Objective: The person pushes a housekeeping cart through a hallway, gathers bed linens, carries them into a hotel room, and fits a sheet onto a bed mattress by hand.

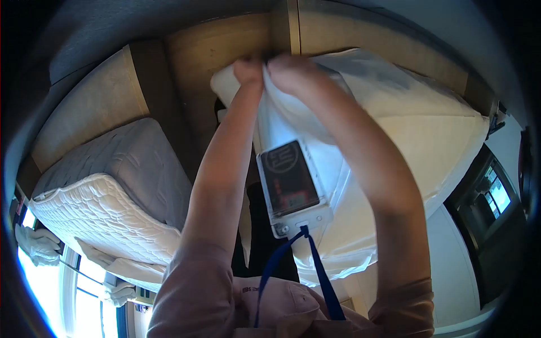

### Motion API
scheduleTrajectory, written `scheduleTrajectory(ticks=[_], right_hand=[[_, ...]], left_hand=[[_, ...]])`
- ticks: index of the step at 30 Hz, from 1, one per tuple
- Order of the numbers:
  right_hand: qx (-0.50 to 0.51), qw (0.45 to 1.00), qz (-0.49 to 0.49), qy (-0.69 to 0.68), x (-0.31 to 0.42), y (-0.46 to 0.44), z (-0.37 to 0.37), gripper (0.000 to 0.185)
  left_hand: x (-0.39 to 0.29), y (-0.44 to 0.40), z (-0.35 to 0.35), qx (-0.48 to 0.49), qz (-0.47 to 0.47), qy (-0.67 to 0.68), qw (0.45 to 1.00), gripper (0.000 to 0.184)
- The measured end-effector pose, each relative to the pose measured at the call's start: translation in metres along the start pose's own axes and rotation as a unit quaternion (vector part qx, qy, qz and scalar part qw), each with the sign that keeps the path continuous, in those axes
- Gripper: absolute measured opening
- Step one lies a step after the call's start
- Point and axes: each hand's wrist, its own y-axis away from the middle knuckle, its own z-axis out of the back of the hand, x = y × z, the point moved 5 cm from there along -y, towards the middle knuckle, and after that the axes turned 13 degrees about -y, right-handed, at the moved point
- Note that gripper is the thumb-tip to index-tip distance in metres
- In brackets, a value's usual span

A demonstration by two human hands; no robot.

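Both my arms reach forward over the near corner of a bed covered by a white bed sheet (428, 135). My left hand (248, 71) is closed on the sheet's edge, where a fold sticks out to its left. Close beside it, my right hand (290, 73) is closed on the same sheet, slightly blurred. The cloth hangs down in folds below the two hands. My fingertips are partly hidden from view.
A phone-like device (293, 180) hangs from a blue lanyard (318, 270) at my chest. On the left stands a second bed with a bare mattress (141, 163) and a quilted pad (101, 219) folded back. Wooden headboards (225, 45) line the wall. A dark-framed mirror or screen (487, 197) is at right.
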Motion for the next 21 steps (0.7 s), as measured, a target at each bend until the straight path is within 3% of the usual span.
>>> scheduleTrajectory(ticks=[1,2,4,5,6,8,10,12,13,16,18,21], right_hand=[[-0.044,0.982,-0.018,0.183,0.038,0.038,0.055,0.035],[-0.214,0.964,0.017,0.154,0.042,0.057,0.083,0.026],[-0.259,0.960,0.102,-0.027,0.045,0.110,0.127,0.025],[-0.309,0.936,0.147,-0.087,0.036,0.135,0.136,0.021],[-0.357,0.902,0.191,-0.149,0.027,0.160,0.142,0.018],[-0.382,0.904,0.168,-0.090,0.009,0.201,0.131,0.020],[-0.408,0.900,0.148,-0.035,-0.013,0.218,0.117,0.021],[-0.428,0.876,0.193,0.111,-0.025,0.225,0.102,0.025],[-0.433,0.874,0.194,0.106,-0.028,0.224,0.102,0.025],[-0.440,0.874,0.179,0.099,-0.029,0.216,0.104,0.027],[-0.415,0.894,0.132,0.108,-0.030,0.208,0.105,0.028],[-0.434,0.887,0.123,0.094,-0.036,0.198,0.106,0.032]], left_hand=[[-0.008,-0.004,-0.017,0.039,-0.063,-0.111,0.991,0.033],[-0.006,-0.014,-0.034,0.039,-0.062,-0.110,0.991,0.033],[0.010,-0.019,-0.091,0.208,-0.062,-0.050,0.975,0.037],[0.018,-0.017,-0.102,0.210,-0.061,-0.050,0.975,0.037],[0.020,-0.014,-0.111,0.226,-0.109,0.037,0.967,0.036],[-0.002,0.024,-0.068,0.244,0.033,0.231,0.941,0.034],[0.036,0.031,-0.036,0.165,0.055,0.304,0.937,0.031],[0.059,0.083,-0.020,0.213,0.065,0.074,0.972,0.034],[0.065,0.108,-0.029,0.288,0.065,0.028,0.955,0.035],[0.037,0.126,-0.070,0.516,0.087,0.180,0.833,0.038],[0.025,0.116,-0.083,0.577,0.110,0.230,0.776,0.040],[0.019,0.099,-0.088,0.614,0.131,0.250,0.737,0.043]])
